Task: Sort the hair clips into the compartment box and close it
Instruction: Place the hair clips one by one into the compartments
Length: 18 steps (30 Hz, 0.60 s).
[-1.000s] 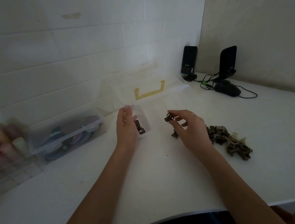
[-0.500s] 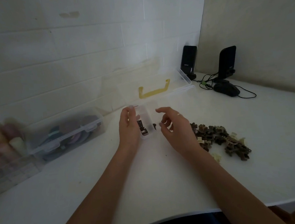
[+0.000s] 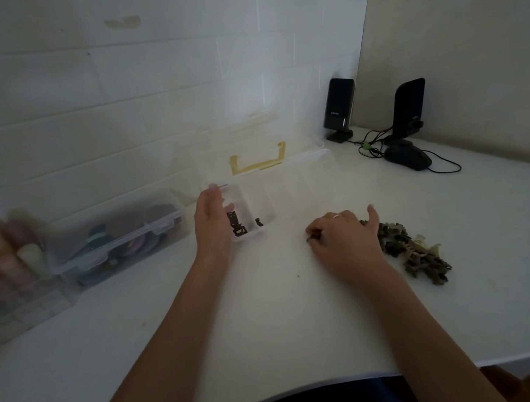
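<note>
Hair clips, small dark brown plastic claw pieces with a few pale ones mixed in, lie in a loose heap (image 3: 415, 249) on the white tabletop (image 3: 283, 326), strung out along a line running from near the middle toward the near right. The right hand (image 3: 344, 240) rests knuckles-up at the heap's left end, fingers curled down; a small dark piece shows at its fingertips (image 3: 311, 237), and it looks pinched on a single clip, though the grip itself is hidden under the hand. The heap lies to the right of this hand, touching it, so the right hand is by far the nearer one for picking. Left of it and a little farther back, the left hand (image 3: 211, 224) holds the near left end of the clear plastic compartment box (image 3: 288, 195), palm against its side wall and fingers reaching up to the rim. A few dark clips (image 3: 237, 225) already sit in the leftmost compartment, just beside that hand; the other compartments look unfilled. The carry, judging from this, runs leftward and slightly away, from heap to box. Behind, the box's transparent lid with its yellow handle (image 3: 259, 160) stands open against the white brick wall, so closing is not yet done
</note>
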Available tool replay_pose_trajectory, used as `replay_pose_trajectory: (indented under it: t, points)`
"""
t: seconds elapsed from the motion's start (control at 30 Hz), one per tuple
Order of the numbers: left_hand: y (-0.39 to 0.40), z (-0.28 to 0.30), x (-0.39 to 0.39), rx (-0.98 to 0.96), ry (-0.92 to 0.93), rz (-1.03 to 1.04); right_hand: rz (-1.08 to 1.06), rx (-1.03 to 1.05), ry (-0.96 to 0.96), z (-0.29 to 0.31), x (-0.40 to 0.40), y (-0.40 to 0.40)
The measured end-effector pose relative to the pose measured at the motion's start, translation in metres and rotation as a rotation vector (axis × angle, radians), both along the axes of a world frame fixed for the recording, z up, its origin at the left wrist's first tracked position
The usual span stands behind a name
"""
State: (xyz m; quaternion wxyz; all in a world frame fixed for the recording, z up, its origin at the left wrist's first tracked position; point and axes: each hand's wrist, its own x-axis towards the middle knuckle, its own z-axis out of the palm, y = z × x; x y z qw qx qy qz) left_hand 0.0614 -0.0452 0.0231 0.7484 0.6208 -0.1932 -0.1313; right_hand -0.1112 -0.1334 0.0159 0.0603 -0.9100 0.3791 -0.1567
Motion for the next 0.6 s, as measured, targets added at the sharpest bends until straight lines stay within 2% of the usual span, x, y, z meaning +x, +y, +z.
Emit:
replay_pose_trajectory:
  t: [0.1, 0.27, 0.6]
  points:
    - [-0.001, -0.001, 0.000, -0.003, 0.003, 0.001, 0.006, 0.067, -0.122, 0.003, 0.000, -0.002]
    - [0.000, -0.002, 0.000, 0.000, -0.008, 0.011, 0.112, 0.241, -0.446, 0.004, 0.001, 0.000]
    - [0.002, 0.000, 0.001, 0.008, -0.056, -0.006, 0.235, 0.312, -0.647, 0.011, 0.003, 0.007]
